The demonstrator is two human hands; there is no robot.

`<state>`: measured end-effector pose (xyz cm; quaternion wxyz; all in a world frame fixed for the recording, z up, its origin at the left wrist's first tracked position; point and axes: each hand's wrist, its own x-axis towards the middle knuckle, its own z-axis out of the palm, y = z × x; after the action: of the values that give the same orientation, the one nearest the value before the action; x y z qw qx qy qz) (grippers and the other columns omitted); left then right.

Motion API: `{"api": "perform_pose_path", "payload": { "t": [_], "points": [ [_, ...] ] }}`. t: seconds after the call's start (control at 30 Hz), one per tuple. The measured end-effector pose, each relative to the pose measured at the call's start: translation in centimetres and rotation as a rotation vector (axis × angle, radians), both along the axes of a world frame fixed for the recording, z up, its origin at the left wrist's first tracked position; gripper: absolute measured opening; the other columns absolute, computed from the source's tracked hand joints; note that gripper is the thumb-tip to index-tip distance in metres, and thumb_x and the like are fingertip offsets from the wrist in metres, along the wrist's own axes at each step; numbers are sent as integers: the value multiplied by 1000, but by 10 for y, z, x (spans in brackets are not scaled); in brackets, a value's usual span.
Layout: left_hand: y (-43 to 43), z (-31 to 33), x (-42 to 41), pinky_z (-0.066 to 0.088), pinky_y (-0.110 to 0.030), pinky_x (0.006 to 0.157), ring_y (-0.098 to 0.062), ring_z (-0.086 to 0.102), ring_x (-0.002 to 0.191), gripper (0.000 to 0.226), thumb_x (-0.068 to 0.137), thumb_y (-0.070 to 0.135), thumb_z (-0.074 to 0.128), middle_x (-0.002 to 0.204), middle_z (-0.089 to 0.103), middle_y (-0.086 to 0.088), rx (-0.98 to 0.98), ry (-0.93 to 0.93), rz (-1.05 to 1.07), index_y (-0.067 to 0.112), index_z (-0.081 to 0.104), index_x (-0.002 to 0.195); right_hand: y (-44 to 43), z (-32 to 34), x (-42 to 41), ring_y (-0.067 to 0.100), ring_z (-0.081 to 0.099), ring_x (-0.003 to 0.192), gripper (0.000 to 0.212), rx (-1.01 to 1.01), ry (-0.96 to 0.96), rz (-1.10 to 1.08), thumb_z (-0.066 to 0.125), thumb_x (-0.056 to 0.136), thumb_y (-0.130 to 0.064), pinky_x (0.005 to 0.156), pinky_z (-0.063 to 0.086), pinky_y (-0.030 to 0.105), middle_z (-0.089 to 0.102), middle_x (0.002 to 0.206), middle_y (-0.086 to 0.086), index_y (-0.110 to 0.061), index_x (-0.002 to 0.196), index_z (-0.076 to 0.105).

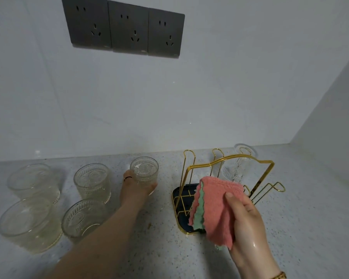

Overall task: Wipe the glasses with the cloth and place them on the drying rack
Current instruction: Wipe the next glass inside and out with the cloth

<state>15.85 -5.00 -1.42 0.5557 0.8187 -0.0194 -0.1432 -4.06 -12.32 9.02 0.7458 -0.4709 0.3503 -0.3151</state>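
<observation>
Pink cloth [215, 208] pinched in right hand [248, 222] over the rack [181, 210], thumb on top. Left hand [133, 190] curled round a glass [144, 173] left of rack, possibly lifted. Upturned glass [238, 168] on rack's far peg; four glasses [92, 180] further left.

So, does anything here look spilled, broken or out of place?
Nothing much stands out. The ribbed clear glasses stand upright on the speckled grey counter, one glass sits inverted on the gold wire drying rack, no spill shows. Only a small brown speck marks the counter.
</observation>
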Motion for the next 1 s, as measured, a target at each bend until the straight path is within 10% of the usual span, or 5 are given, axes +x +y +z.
{"api": "perform_pose_path", "payload": {
  "t": [0.3,0.47,0.57,0.83,1.0],
  "points": [
    [23,38,-46,39,-35,95,-31,42,127,83,72,25,77,140,42,-13,-175,73,7,7,30,137,18,11,-7,20,56,78,13,53,-36,-19,47,90,-10,69,46,31,60,83,5,-15,85,57],
    [59,70,-78,46,-53,90,-48,55,103,54,81,21,66,110,54,-35,-412,155,-137,-11,47,121,33,21,-11,19,56,75,16,142,-103,-141,44,93,-11,73,48,34,59,83,6,-15,82,54],
    [84,85,-100,48,-47,92,-29,64,90,50,74,31,69,97,67,-13,-597,196,-205,4,56,114,52,32,-11,16,57,73,17,122,-169,-137,45,93,-12,66,48,29,60,80,3,-17,80,55],
    [133,112,-134,56,-31,62,-23,70,80,75,40,68,76,90,73,-11,-846,79,-406,16,75,94,122,35,-19,-17,35,121,26,-592,-169,561,35,91,-37,100,38,13,35,136,-31,-50,108,50],
    [160,124,-145,56,-28,53,-16,72,72,38,70,58,59,83,75,-5,-877,124,-513,28,77,83,134,27,-12,-11,15,131,41,-1298,-101,434,31,85,-59,103,13,4,13,147,-27,-52,125,37]
  ]
}}
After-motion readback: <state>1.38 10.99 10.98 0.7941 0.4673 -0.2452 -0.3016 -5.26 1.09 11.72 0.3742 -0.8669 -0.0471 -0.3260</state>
